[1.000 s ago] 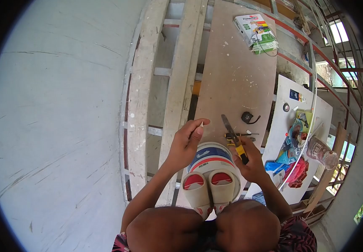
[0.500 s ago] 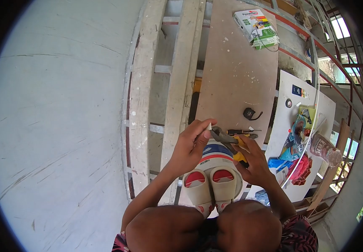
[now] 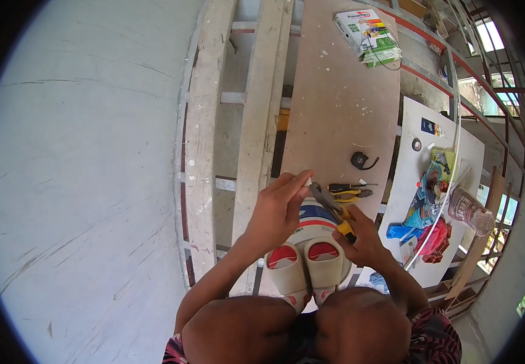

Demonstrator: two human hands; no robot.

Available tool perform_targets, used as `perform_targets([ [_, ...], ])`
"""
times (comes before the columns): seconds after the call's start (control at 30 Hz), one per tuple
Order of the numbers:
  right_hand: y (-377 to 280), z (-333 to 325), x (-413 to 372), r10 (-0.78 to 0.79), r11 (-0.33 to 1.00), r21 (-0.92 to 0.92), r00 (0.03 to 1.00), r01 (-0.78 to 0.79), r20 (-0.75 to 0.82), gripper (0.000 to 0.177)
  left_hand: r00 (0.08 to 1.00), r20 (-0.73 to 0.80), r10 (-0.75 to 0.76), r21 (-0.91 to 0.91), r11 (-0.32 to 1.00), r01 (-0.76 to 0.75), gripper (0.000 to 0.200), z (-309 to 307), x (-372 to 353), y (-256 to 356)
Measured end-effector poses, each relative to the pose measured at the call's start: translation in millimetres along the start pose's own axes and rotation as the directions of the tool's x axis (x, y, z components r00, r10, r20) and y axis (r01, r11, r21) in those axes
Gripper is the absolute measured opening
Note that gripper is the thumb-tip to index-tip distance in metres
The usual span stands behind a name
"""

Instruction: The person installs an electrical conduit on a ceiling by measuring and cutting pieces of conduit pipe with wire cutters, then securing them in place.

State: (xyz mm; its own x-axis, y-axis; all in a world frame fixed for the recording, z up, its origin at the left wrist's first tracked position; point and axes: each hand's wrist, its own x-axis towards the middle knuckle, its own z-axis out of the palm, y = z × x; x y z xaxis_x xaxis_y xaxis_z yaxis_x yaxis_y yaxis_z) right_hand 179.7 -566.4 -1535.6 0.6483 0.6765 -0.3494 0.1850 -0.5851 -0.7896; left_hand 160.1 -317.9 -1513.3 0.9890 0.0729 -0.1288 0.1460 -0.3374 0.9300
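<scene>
Brown board (image 3: pixel 341 115) fills centre frame, box (image 3: pixel 369 37) up top reading "Powerflex"; below, the left hand (image 3: pixel 281 209) angles up, thumb and fingers pinching tight; the right hand (image 3: pixel 362 233), curled, grips pliers (image 3: pixel 325 197), tips right by that pinched white bit (image 3: pixel 308 181), mid-frame!

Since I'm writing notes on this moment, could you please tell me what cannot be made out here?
Head view, hidden: how far the white piece extends, behind the left hand.
Head view, covered: part of the yellow-handled tool, under the right hand.
Head view, too small: whether those two things touch; fine print on the box.
</scene>
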Motion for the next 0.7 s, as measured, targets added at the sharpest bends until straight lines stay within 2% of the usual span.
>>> perform_targets([
  [0.03,0.6,1.9,-0.2,0.05,0.993,0.103,0.997,-0.056,0.056,0.038,0.999,-0.002,0.042,0.101,0.994,-0.042,0.023,0.3,-0.3,-4.0],
  [0.07,0.7,2.7,0.6,0.091,0.973,0.201,0.989,-0.113,0.116,0.039,0.999,-0.002,0.044,0.098,0.994,-0.043,0.023,0.3,-0.9,-7.6],
  [0.1,-0.3,2.5,1.1,0.089,0.974,0.198,0.989,-0.112,0.118,0.039,0.999,0.003,-0.04,0.077,0.996,0.039,0.02,-0.1,-1.8,-11.3],
  [0.13,-2.2,2.3,0.7,0.107,0.897,0.409,0.98,-0.168,0.169,0.041,0.992,0.012,-0.126,0.056,0.991,0.125,0.019,-1.4,-3.8,-13.8],
  [0.17,-3.7,3.0,-0.5,0.114,0.77,0.597,0.969,-0.227,0.221,0.044,0.991,0.011,-0.13,0.056,0.99,0.13,0.019,-4.7,-5.3,-15.7],
  [0.23,0.1,5.1,-1.7,0.1,0.813,0.552,0.978,-0.185,0.181,0.046,0.948,0.026,-0.318,-0.097,0.943,0.319,0.024,-13.7,-4.3,-20.1],
  [0.27,2.4,5.7,-3.2,0.086,0.852,0.502,0.986,-0.147,0.142,0.049,0.947,0.025,-0.32,-0.099,0.942,0.321,0.024,-15.7,-5.3,-23.8],
  [0.33,5.9,4.2,-4.7,0.1,0.867,0.469,0.98,-0.171,0.172,0.05,0.928,0.137,-0.346,-0.299,0.879,0.372,0.027,-16.7,-6.9,-30.6],
  [0.47,2.2,-0.2,-2.5,0.108,0.875,0.435,0.963,-0.21,0.248,0.05,0.928,0.143,-0.343,-0.268,0.889,0.37,0.028,-13.7,-8.5,-26.6],
  [0.5,0.1,-2.0,-1.0,0.11,0.876,0.433,0.962,-0.212,0.249,0.05,0.923,0.145,-0.355,-0.234,0.895,0.381,0.026,-15.0,-6.6,-21.0],
  [0.57,-4.3,-5.0,2.6,0.034,0.922,0.371,0.976,-0.113,0.214,0.052,0.918,0.147,-0.367,-0.202,0.898,0.391,0.025,-16.1,-3.7,-14.5],
  [0.7,-8.9,-7.7,3.8,0.069,0.932,0.336,0.976,-0.136,0.205,0.056,0.923,0.155,-0.353,-0.157,0.913,0.376,0.022,-14.8,-2.3,-12.1],
])
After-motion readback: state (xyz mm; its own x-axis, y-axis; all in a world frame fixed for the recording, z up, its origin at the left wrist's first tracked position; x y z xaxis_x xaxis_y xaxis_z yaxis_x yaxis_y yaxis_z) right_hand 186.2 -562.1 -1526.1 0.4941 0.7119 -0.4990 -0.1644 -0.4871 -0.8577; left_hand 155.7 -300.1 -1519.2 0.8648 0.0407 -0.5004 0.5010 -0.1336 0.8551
